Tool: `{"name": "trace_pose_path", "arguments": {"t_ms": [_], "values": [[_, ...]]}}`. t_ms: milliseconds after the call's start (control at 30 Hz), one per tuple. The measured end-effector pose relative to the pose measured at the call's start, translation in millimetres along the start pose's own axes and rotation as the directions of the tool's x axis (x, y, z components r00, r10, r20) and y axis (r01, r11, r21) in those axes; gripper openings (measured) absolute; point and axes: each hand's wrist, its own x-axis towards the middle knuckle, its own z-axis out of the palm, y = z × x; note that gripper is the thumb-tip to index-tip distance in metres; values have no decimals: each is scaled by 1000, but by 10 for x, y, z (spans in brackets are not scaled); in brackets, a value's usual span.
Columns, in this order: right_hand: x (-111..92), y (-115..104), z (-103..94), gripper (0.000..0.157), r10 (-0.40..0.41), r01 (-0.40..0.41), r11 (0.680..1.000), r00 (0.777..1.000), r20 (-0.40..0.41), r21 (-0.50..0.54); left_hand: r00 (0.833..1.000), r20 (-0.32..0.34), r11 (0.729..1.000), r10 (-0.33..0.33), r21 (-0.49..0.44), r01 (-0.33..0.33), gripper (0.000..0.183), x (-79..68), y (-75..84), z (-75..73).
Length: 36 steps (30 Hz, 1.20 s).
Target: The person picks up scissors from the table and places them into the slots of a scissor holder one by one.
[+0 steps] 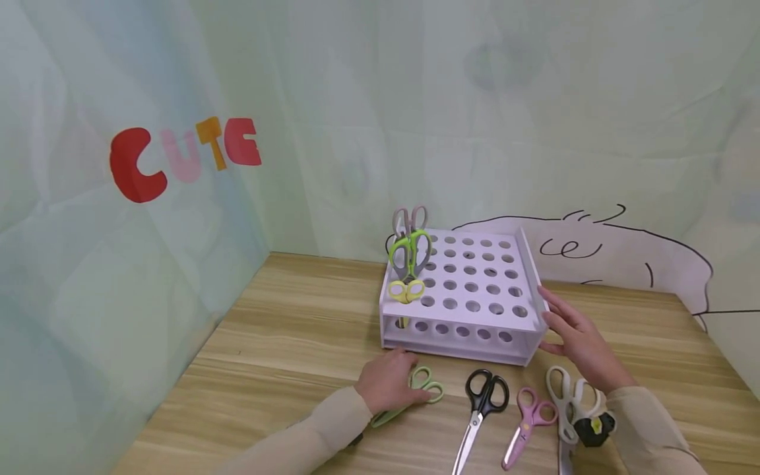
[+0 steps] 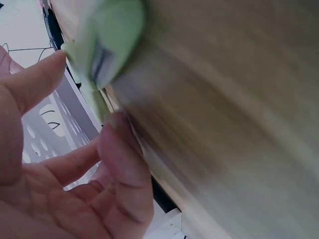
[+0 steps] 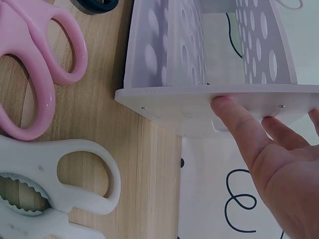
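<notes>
My left hand [image 1: 388,381] is at the light green scissors [image 1: 423,384] on the table, thumb and fingertips on either side of their handles. In the left wrist view, the green scissors [image 2: 112,40] look blurred close to the camera. My right hand [image 1: 584,349] rests its extended fingertips against the right side panel of a white rack [image 1: 457,321] with rows of round holes. Along the rack's left column stand grey-pink scissors [image 1: 419,214], bright green scissors [image 1: 424,245] and small yellow scissors [image 1: 406,291], handles up. The right wrist view shows my fingers [image 3: 239,124] flat on that panel.
Black-handled scissors [image 1: 487,394], pink scissors [image 1: 525,422] and white scissors [image 1: 564,402] lie in front of the rack on the wooden table [image 1: 285,330]. A black object [image 1: 594,430] overlaps the white scissors. Fabric walls [image 1: 332,132] enclose the back and left.
</notes>
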Motion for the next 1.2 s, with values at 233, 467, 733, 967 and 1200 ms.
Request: {"name": "trace_pose_path", "arguments": {"t_ms": [233,467,733,967,1200], "values": [[1,-10,-7,62,-10,10,1000,1000,5,0,999,37,1000,21,3,-21,55,54,-21,-2],[-14,-37,-6,62,-7,7,1000,1000,18,16,997,67,999,29,-27,-27,57,84,-47,1],[-18,-33,0,62,-10,10,1000,1000,21,27,998,56,994,38,-101,-32,53,62,-29,-31],[-7,-6,-11,62,-13,12,1000,1000,18,29,997,54,991,52,-128,-45,57,39,-16,-22],[0,1,-6,62,-5,5,1000,1000,14,13,995,50,983,82,-167,-72,51,11,-34,-39]]}}
